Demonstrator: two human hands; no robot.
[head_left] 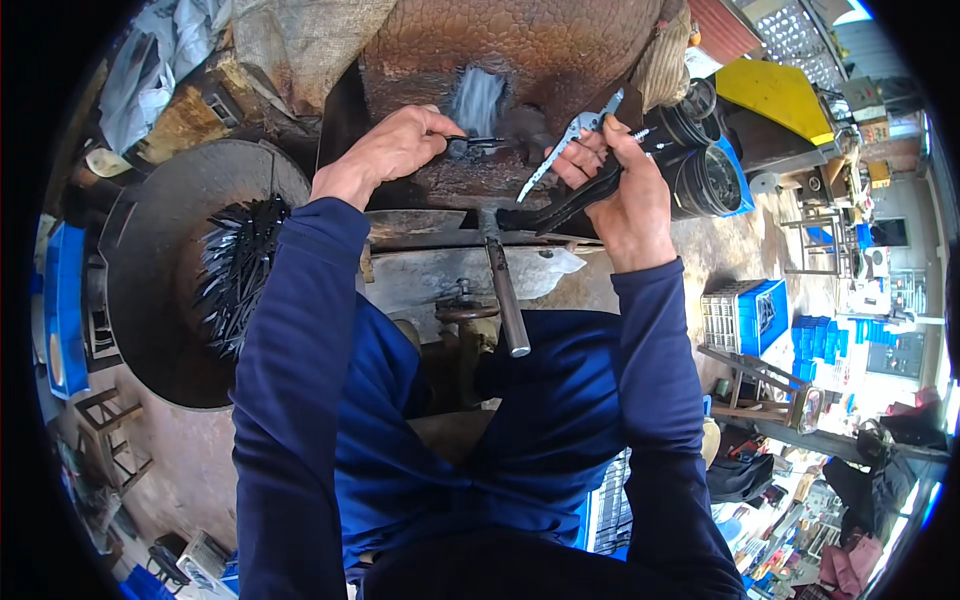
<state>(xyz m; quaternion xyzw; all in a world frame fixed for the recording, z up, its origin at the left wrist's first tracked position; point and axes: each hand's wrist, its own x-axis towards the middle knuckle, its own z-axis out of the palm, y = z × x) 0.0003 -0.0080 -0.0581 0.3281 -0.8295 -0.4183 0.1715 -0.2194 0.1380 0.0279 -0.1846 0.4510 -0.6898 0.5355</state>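
Observation:
My left hand (400,150) is closed, its fingers pinching a small thin dark strip (482,141). The strip lies just below a whitish, blurred patch (479,100) in the opening of a brown, crusted machine housing (500,35). To the right, my right hand (630,195) is closed around a silver plier-like tool (568,140), held tilted. Long dark pieces (565,210) also come out from under that palm; whether they belong to the tool I cannot tell. Between my knees a metal bar (507,300) points toward me from the machine.
At my left stands a large round metal pan (150,250) with a heap of thin black strips (240,270). A valve wheel (466,309) sits below the machine's ledge. Dark round containers (708,180) stand at the right, with a blue crate (762,315) farther out. Sacking (300,50) hangs at upper left.

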